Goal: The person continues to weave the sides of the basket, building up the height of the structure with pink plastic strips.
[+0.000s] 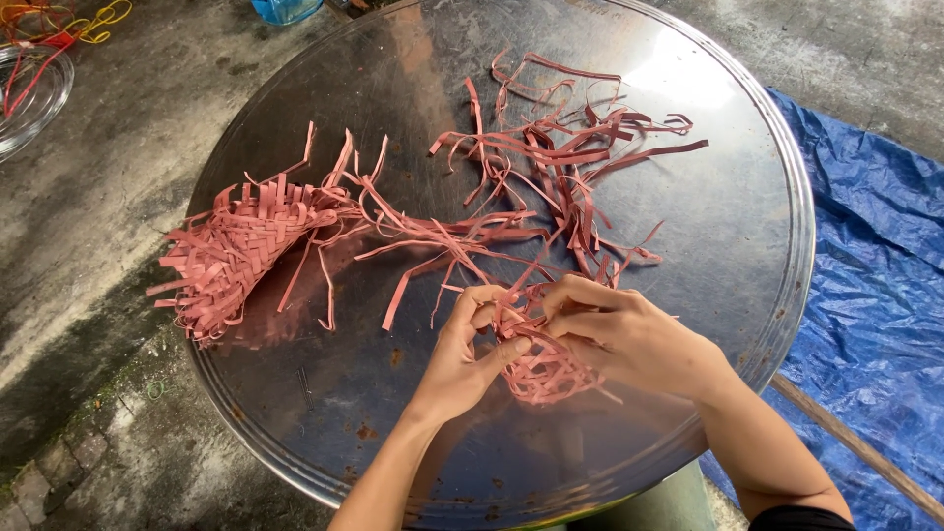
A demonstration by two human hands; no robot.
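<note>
Both hands, left hand [470, 346] and right hand [618, 334], pinch pink strips [539, 366], their fingertips hidden in the tangle.

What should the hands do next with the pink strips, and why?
Probably pull one loose strip across and tuck it into the small woven piece. Both the left hand and the right hand pinch it, its ends stick out unwoven, and more loose strips lie just beyond on the round metal tray.

Blue tarp [865, 295], glass bowl [29, 98], wooden stick [855, 447], concrete floor [108, 177]
</note>
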